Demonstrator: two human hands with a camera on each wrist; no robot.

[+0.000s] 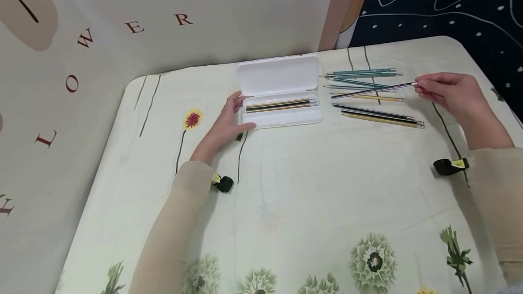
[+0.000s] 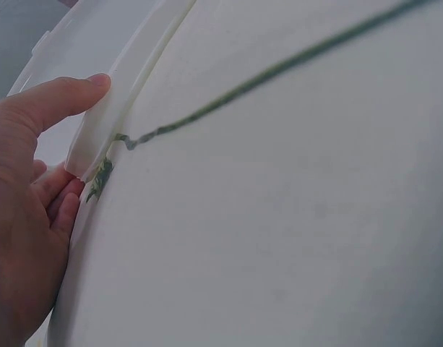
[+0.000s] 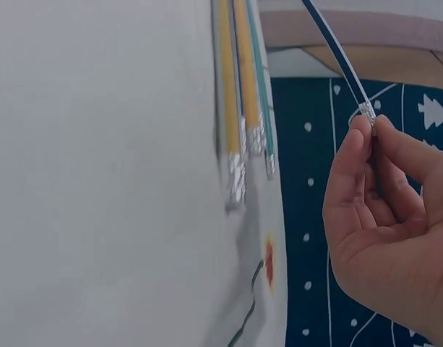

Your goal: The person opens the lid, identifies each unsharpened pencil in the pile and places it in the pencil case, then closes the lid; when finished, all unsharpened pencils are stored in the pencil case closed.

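Observation:
A white pencil case [image 1: 286,116] lies with its lid [image 1: 278,75] raised at the back of the table. Gold and black pencils [image 1: 282,105] lie side by side in its tray. My left hand [image 1: 226,124] grips the case's left end; the left wrist view shows the thumb on the rim [image 2: 120,87] and fingers at the lower edge. My right hand [image 1: 455,94] pinches a dark-and-white striped pencil [image 1: 376,90] by its metal-banded end, its point slanting left above the loose pencils. The right wrist view shows thumb and fingertips meeting on that end [image 3: 368,114].
Right of the case lie several teal pencils [image 1: 363,75], a yellow pencil [image 1: 367,97], and black and gold pencils [image 1: 380,118]. A flower-printed cloth [image 1: 294,185] covers the table. Behind it hangs a pale lettered curtain [image 1: 245,17], with dark patterned fabric [image 1: 441,8] at the right.

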